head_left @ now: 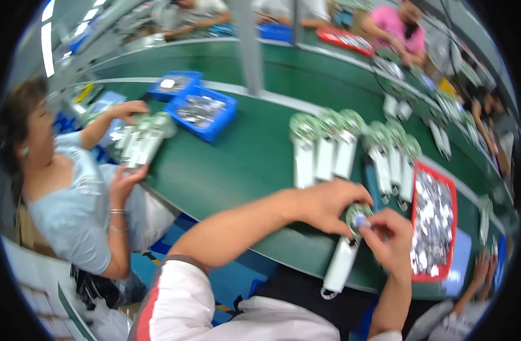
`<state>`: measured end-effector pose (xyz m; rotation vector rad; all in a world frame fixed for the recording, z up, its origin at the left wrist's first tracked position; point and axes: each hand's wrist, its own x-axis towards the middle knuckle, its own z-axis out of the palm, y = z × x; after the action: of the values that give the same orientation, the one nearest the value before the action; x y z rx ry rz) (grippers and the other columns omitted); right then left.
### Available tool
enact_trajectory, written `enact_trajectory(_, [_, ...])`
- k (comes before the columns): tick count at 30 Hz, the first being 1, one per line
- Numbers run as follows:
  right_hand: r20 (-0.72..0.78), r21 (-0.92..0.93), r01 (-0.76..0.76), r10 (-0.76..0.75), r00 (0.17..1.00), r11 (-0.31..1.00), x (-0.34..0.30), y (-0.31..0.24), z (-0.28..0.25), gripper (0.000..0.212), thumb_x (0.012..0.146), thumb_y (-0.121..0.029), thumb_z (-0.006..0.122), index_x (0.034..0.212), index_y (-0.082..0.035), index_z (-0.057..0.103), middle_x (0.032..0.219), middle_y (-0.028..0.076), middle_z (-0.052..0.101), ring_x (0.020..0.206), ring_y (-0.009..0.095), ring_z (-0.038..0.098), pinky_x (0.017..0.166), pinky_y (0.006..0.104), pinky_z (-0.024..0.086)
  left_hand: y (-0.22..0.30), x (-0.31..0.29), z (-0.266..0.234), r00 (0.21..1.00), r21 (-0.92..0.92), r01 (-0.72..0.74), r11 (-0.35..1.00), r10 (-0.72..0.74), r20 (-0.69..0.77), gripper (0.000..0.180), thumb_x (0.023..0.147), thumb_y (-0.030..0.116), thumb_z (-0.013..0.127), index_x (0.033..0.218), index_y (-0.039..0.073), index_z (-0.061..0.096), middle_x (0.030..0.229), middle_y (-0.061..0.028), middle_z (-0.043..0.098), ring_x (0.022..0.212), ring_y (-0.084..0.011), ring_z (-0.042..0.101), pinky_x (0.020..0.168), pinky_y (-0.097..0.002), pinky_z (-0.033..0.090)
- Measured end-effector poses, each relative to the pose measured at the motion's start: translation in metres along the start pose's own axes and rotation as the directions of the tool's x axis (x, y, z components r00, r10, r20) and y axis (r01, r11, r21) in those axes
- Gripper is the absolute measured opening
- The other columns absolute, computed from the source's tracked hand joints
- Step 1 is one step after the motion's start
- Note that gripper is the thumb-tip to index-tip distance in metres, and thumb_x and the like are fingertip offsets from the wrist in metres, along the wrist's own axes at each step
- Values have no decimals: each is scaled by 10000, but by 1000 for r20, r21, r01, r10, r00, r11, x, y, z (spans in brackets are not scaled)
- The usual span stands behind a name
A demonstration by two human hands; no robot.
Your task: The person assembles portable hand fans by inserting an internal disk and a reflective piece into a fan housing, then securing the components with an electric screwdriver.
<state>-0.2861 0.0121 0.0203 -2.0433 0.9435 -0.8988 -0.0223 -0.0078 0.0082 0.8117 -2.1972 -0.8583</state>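
Note:
A white handheld fan with a round green head lies tilted at the table's near edge, its handle toward me and a ring at the handle's end. My left hand is closed round the fan's head. At the middle of that head, my right hand pinches a small shiny piece; its exact kind is blurred. Beyond my hands stand two groups of like fans, one group straight ahead and another group to its right. A red tray full of small silver pieces is beside my right hand.
Two blue bins with metal parts sit on the green table at left. A co-worker on the left holds several fans. A metal post rises at the table's far edge. More people work beyond and at right.

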Motion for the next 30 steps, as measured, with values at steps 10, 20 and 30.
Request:
enact_trajectory(10, [-5, 105, -84, 85, 996, 991, 13, -13, 3, 161, 900, 31, 870, 1036, 3, 789, 892, -32, 706, 645, -27, 488, 546, 187, 347, 0, -4, -13, 997, -59, -48, 997, 44, -59, 727, 737, 167, 1012, 1365, 1, 686, 1279, -160, 781, 1150, -337, 768, 930, -436, 625])
enact_trajectory(20, [26, 158, -110, 108, 994, 981, 11, -14, 7, 217, 899, 45, 872, 1098, 29, 787, 907, -7, 765, 618, -38, 458, 542, 175, 337, 1, -6, -9, 995, -31, -65, 997, 62, -79, 726, 734, 195, 1016, 1352, 8, 685, 1270, -154, 782, 1108, -338, 769, 921, -435, 621])
enact_trajectory(30, [20, 30, 10, -11, 1000, 1000, 10, -16, 4, 280, 871, 54, 886, 1139, 22, 809, 899, 28, 802, 579, -22, 472, 526, 186, 349, -1, -5, -10, 995, -25, -67, 997, 64, -76, 723, 722, 173, 1009, 1348, 14, 683, 1268, -147, 781, 1087, -331, 772, 914, -431, 625])
